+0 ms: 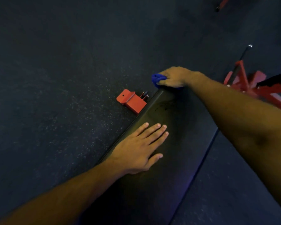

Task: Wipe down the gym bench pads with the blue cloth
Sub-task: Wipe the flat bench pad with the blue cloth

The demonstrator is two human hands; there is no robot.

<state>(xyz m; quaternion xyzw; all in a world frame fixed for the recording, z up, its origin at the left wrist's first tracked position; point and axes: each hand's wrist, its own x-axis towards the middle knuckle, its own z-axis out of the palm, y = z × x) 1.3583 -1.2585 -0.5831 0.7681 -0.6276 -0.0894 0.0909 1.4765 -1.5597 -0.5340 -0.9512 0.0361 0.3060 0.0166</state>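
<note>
A long black bench pad point(173, 127) runs from the lower middle of the view up toward the centre. My right hand point(174, 77) grips a bunched blue cloth point(156, 78) at the pad's far end, with the cloth sticking out to the left of my fingers. My left hand point(141, 148) lies flat on the pad near its left edge, fingers straight and together, thumb out to the right.
A red metal foot point(131, 101) of the bench frame sticks out on the dark speckled rubber floor point(55, 78) left of the pad. A red frame with a black bar point(243, 78) stands at the right. Another red piece point(222, 3) shows at the top right.
</note>
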